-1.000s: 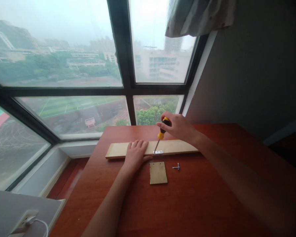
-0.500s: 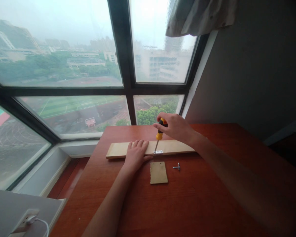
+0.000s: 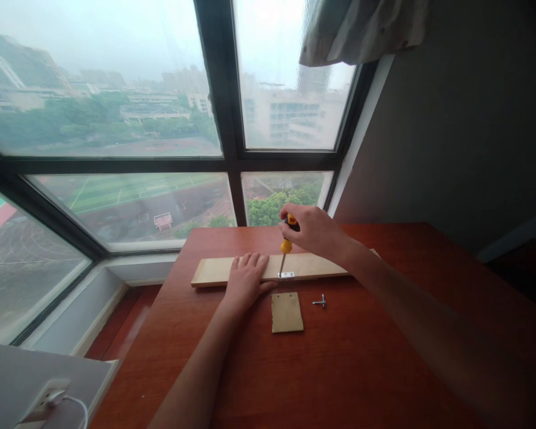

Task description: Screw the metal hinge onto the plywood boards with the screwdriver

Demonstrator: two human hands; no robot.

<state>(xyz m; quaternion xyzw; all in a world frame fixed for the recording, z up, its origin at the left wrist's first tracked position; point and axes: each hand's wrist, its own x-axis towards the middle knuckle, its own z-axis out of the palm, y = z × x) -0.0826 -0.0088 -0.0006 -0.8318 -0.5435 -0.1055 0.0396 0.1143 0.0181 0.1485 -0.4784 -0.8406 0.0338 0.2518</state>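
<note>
In the head view, your right hand (image 3: 315, 229) is closed around the black-and-yellow handle of a screwdriver (image 3: 286, 246), with the palm side turned down over it. The shaft slopes down and slightly to the left, and its tip meets the left end of a small silver metal plate (image 3: 288, 275). Whether the tip sits in a screw head there is too small to tell. The plate lies at the near edge of a pale wooden board (image 3: 212, 271), and dark holes show in it to the right of the tip.

Your left hand (image 3: 243, 280) lies on that board, left of the plate, its fingers extended flat across the top and not wrapped around anything; your thumb points right, along the near edge. The board lies crosswise on a reddish-brown wooden table (image 3: 339, 369), and your right forearm covers part of its right end.

Just nearer to you than the plate is a small tan rectangular panel (image 3: 287, 313) with two dark holes near its far edge. Right of the panel, a couple of silver screws (image 3: 321, 301) lie close together on the tabletop. Beyond the table stand dark-framed windows (image 3: 161, 165), and a curtain (image 3: 361, 36) hangs at the upper right.
</note>
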